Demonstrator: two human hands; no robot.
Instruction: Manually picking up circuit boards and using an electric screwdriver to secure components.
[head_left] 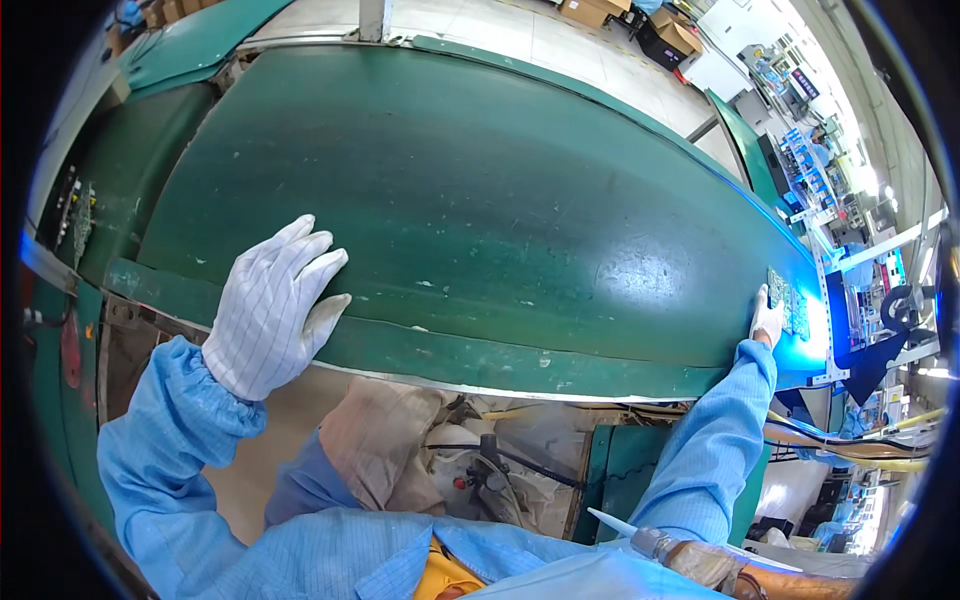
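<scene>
My left hand (275, 305), in a white striped glove, hovers over the near left part of the green work mat (450, 190). Its fingers are stretched out and slightly apart, with nothing in them. Far to the right, my right hand (767, 322) reaches to the end of the bench, also in a white glove. It grips the near left edge of a green circuit board (790, 306), which lies in bright blue light. Most of the right fingers are hidden by the hand and the board.
A metal frame (826, 330) stands just past the circuit board. At the far left, more circuit boards (80, 222) rest beside the mat. A pale pointed nozzle (612, 523) with tape juts up near my right forearm. Cables (850, 445) hang at the right; cardboard boxes (592, 10) stand beyond the bench.
</scene>
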